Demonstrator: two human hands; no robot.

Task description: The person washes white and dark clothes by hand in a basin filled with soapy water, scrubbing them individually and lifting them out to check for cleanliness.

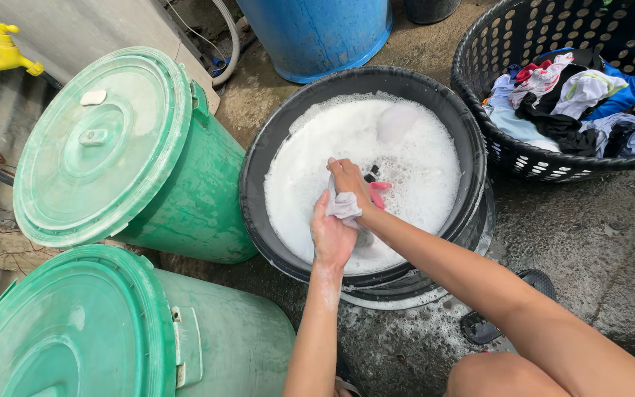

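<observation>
A black wash basin [259, 158] full of white soapy foam [413, 169] stands on wet concrete. Over the foam, my left hand [331, 237] and my right hand [348, 179] are both closed on a wet white cloth [344, 206], pressing it between them. A bit of pink fabric [378, 192] shows in the suds just right of my right wrist. Dark cloth pokes out of the foam by my fingers.
A black perforated laundry basket [553, 165] holds mixed clothes [567, 99] at the upper right. Two green lidded bins [104, 147] [75, 331] stand to the left. A blue barrel [317, 33] sits behind the basin, a yellow tap [5, 51] at top left. A dark sandal [508, 305] is near my knee.
</observation>
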